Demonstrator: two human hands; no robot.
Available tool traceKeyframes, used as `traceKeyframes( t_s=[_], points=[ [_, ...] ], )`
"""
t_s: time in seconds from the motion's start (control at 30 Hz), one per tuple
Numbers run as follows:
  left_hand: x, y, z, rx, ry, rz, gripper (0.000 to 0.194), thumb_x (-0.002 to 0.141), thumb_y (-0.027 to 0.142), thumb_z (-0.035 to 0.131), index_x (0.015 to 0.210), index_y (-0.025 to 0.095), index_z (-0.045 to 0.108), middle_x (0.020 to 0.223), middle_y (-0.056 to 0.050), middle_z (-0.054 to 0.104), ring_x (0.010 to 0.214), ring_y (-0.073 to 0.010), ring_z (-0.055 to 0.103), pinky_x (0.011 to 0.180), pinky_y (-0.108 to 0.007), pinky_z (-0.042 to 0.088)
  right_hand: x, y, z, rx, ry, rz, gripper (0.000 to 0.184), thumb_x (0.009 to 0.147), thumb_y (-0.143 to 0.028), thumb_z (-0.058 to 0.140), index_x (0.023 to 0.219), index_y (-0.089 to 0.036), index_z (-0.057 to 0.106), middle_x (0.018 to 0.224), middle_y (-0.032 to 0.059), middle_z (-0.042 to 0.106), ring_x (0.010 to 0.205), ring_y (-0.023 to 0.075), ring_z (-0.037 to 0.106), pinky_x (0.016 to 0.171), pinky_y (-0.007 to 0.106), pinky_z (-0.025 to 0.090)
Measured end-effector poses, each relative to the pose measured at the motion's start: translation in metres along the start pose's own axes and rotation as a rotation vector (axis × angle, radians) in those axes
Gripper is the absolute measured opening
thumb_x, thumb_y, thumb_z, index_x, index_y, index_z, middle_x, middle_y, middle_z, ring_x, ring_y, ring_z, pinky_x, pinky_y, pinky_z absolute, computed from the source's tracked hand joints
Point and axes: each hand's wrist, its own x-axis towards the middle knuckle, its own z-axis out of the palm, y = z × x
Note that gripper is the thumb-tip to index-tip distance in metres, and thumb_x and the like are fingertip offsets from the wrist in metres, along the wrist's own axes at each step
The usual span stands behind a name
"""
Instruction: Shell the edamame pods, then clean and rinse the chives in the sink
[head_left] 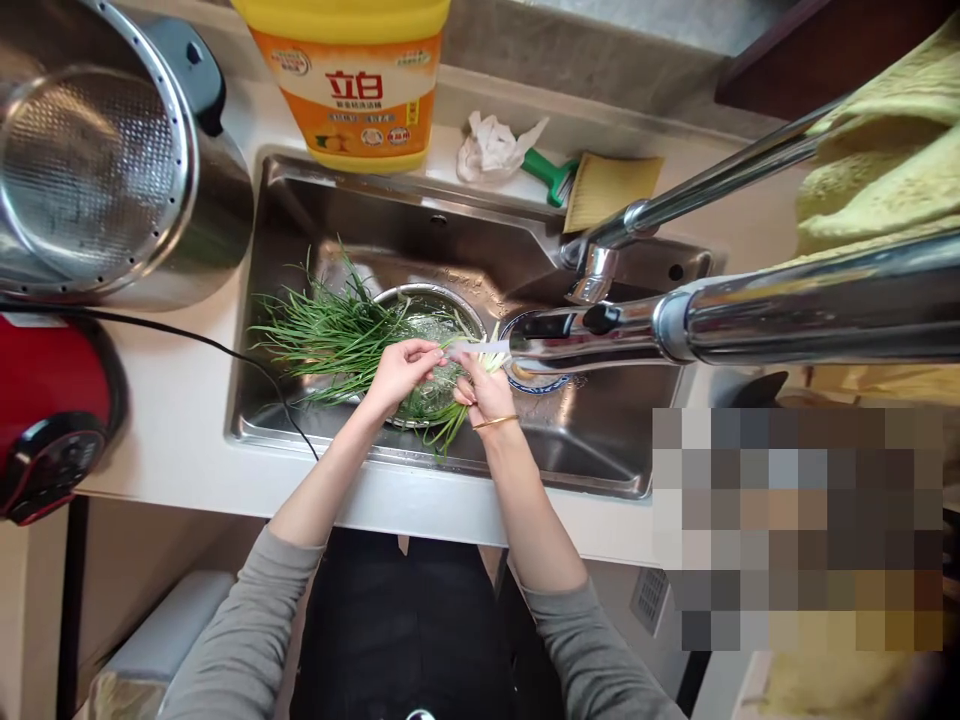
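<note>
R hand [487, 393] is curled round a few greens [337, 330], white ends up by the tap [585, 335], prob. so the stream hits them. L hand [409, 372] has fingers bent, tips almost together at the water; can't tell if it's pinching a stalk. Rest of the greens lie L of the hands, over the bowl [430, 289] in the sink [600, 440]; bowl sits below, prob. to catch runoff.

In the way: tap reaches in close to R hand, partly hiding a blue-rimmed dish [544, 386]; a cord [202, 345] cuts across the sink's near L corner in view. Behind, on the counter [172, 430]: jug [352, 100], tissue [491, 150], peeler [551, 175], sponge [611, 190]. Pot [217, 220] + red cooker [52, 400] at L.
</note>
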Motion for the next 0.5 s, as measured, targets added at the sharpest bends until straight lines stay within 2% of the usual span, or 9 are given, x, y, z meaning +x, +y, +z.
traceKeyframes(
  t_s=[0.13,0.23,0.33,0.5],
  points=[
    [-0.012,0.006,0.006,-0.069,-0.095,-0.049,0.034,0.065,0.041,0.079,0.072,0.010,0.067,0.068,-0.006,0.070,0.052,-0.0081,0.056,0.048,-0.019,0.040,0.003,0.007,0.006,0.010,-0.004,-0.057,0.052,0.044,-0.041,0.091,0.069,-0.018,0.051,0.046,-0.0134,0.044,0.031,-0.0023,0.022,0.030,0.016,0.015],
    [-0.013,0.009,0.003,-0.101,-0.151,-0.087,0.037,0.064,0.044,0.079,0.072,0.010,0.066,0.067,-0.006,0.069,0.056,-0.0108,0.061,0.057,-0.023,0.047,0.003,0.007,0.007,-0.002,0.011,-0.095,0.054,0.043,-0.048,0.090,0.068,-0.017,0.053,0.046,-0.0119,0.046,0.031,-0.0023,0.022,0.030,0.016,0.016],
    [-0.013,0.012,-0.002,-0.065,-0.157,-0.096,0.037,0.065,0.045,0.077,0.072,0.011,0.065,0.066,-0.005,0.068,0.057,-0.0121,0.061,0.060,-0.025,0.048,0.002,0.005,0.008,-0.046,0.004,-0.113,0.053,0.044,-0.049,0.089,0.071,-0.015,0.060,0.049,-0.0088,0.053,0.031,-0.0028,0.022,0.030,0.016,0.015],
    [-0.013,0.018,-0.014,0.187,-0.122,0.055,0.033,0.071,0.043,0.067,0.061,0.013,0.061,0.057,0.000,0.060,0.054,-0.0095,0.051,0.055,-0.022,0.037,0.001,0.005,0.010,-0.150,-0.001,-0.129,0.039,0.055,-0.042,0.085,0.072,-0.015,0.062,0.056,-0.0056,0.059,0.032,-0.0023,0.024,0.031,0.017,0.016]
  ],
)
